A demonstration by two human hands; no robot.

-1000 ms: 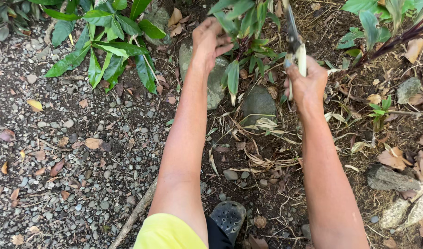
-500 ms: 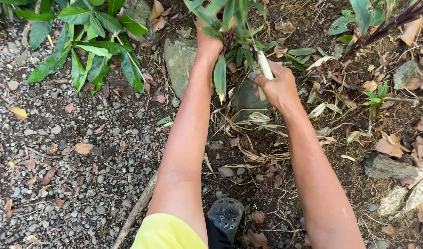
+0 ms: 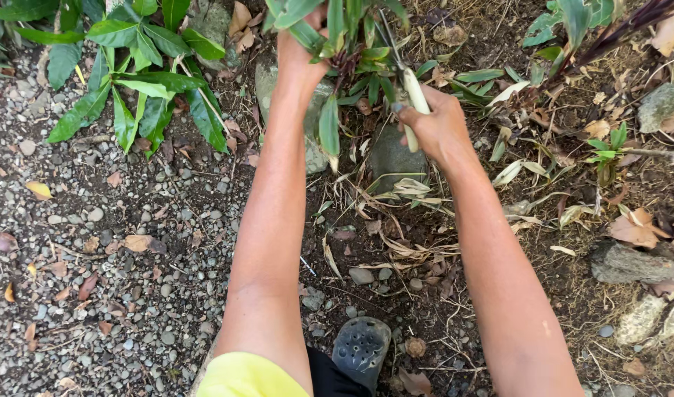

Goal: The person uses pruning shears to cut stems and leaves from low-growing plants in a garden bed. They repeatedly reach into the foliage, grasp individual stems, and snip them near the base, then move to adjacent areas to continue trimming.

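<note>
The left hand [image 3: 302,55] reaches into the leafy green plant [image 3: 352,33] at the top. The right hand [image 3: 436,125] is just to its right, around the pale-handled cutting tool [image 3: 414,103]. A grey flat stone [image 3: 392,158] lies below the plant. Grey gravel ground [image 3: 94,279] spreads left. A dark holed rubber shoe [image 3: 360,345] sits between the arms, at the bottom.

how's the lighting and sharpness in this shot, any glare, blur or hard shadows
Head view: soft, even daylight with no hard shadows and no glare on the grey gravel ground. The right hand, gripping the pale-handled cutting tool, looks slightly soft, as does the left hand among the green leafy plant; the forearms and gravel are sharp. The top edge crops the plant.
</note>
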